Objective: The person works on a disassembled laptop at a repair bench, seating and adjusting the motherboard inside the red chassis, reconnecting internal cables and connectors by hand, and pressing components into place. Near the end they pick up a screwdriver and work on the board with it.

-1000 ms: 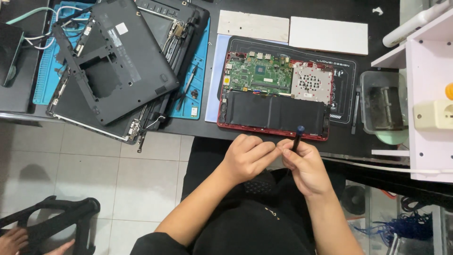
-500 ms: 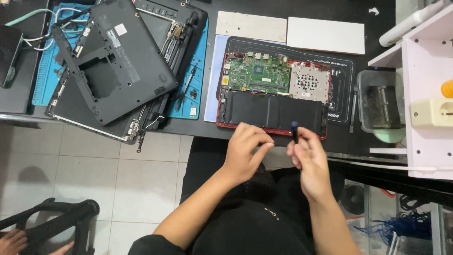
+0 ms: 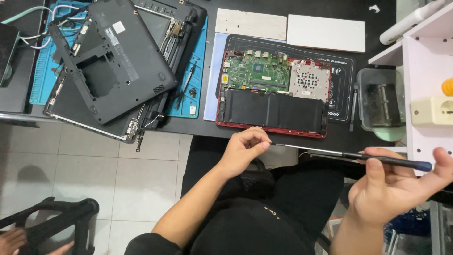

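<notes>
Right hand loosely curled, thumb and fingers gripping the handle of a long thin screwdriver. Left hand pinches its metal tip, fingertips closed together. Tool held level above the lap, just in front of the opened red laptop on the black desk.

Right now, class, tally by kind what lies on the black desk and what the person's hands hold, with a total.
Opened laptops: 2 — red-framed laptop base with green circuit board; dark grey laptop shell
White rectangular boards: 2
Work mats: 2 — blue; black
Clear plastic tubs: 1
Long thin black screwdrivers: 1, between left hand and right hand
Total: 8
</notes>
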